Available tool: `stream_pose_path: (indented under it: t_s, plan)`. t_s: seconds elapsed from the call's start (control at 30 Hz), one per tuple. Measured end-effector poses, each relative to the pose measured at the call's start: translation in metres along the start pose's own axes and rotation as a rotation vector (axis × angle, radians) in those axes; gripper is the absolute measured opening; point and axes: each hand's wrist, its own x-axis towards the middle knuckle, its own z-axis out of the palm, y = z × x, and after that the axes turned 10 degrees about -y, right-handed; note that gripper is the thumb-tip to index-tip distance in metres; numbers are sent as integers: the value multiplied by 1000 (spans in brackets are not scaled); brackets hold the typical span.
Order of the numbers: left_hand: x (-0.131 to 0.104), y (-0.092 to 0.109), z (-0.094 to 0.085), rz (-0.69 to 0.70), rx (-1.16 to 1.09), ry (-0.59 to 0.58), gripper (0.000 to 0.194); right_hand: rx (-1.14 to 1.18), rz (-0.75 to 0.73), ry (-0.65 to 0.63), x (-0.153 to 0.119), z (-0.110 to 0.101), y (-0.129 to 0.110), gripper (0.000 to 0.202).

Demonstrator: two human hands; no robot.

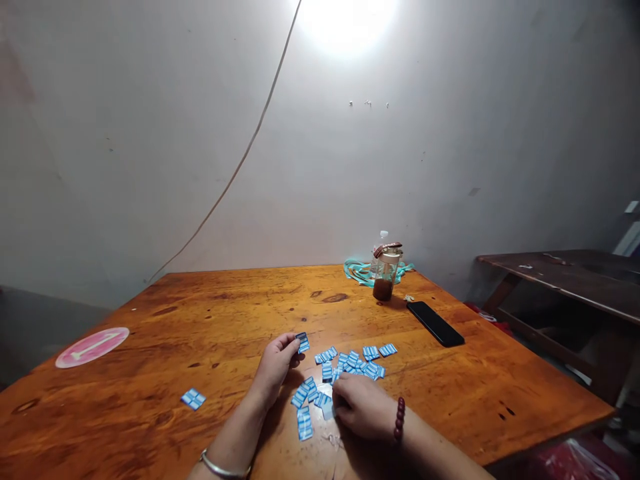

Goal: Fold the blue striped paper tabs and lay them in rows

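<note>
Between thumb and fingers, my left hand (pixel 278 361) holds a small blue-and-white striped card (pixel 303 343) just above the wooden table. My right hand (pixel 363 405) is lowered over a loose pile of similar striped cards (pixel 353 362). Its fingers are curled and touch or nearly touch a pale card (pixel 327 407); what they grip is hidden. More cards lie near my wrists, one of them a striped card (pixel 305 423) in front. Farther left, a separate striped card (pixel 193 399) rests by itself.
A black phone (pixel 435 323) lies right of the cards. Behind it stand a glass jar (pixel 385 280) with brown contents and a teal strap (pixel 356 270). A pink round sticker (pixel 93 347) is on the left of the wooden table (pixel 240 300). A dark bench (pixel 560 280) stands at right.
</note>
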Motion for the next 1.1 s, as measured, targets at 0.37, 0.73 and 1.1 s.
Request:
stream_pose_path:
  t_s: [0.37, 0.73, 1.1]
  plan:
    - [3, -2, -3, 13, -56, 55, 23, -312, -48, -83, 3, -6, -8, 17]
    - [4, -3, -6, 32, -54, 58, 24, -361, -71, -76, 0, -4, -8, 18]
    - [4, -4, -3, 32, -63, 57, 24, 737, -64, 97, 31, -24, 4, 3]
